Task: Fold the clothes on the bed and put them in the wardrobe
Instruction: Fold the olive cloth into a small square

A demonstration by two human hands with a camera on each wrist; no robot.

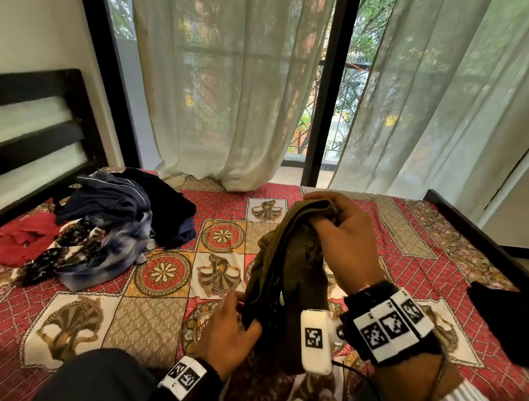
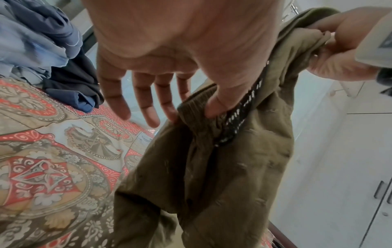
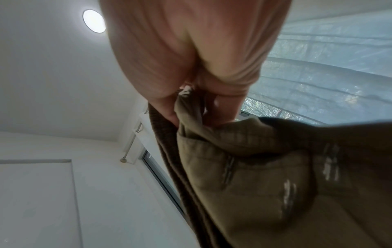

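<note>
An olive-green garment [image 1: 284,276] with a ribbed waistband and a black-and-white drawstring hangs bunched above the bed. My right hand [image 1: 331,220] grips its top end in a fist, seen close in the right wrist view [image 3: 191,114]. Lower down, my left hand [image 1: 241,310] pinches the waistband edge between thumb and forefinger, with the other fingers [image 2: 146,107] held straight. The garment [image 2: 212,176] droops towards the patterned bedsheet [image 1: 163,316]. A loose pile of clothes [image 1: 106,224], navy, black, blue-white and floral, lies at the left of the bed.
A red garment [image 1: 25,240] lies beside the pile near the dark headboard [image 1: 35,117]. A black item [image 1: 505,322] sits at the bed's right edge. Sheer curtains [image 1: 231,94] hang over the window behind the bed. White cupboard doors [image 2: 360,167] with handles show in the left wrist view.
</note>
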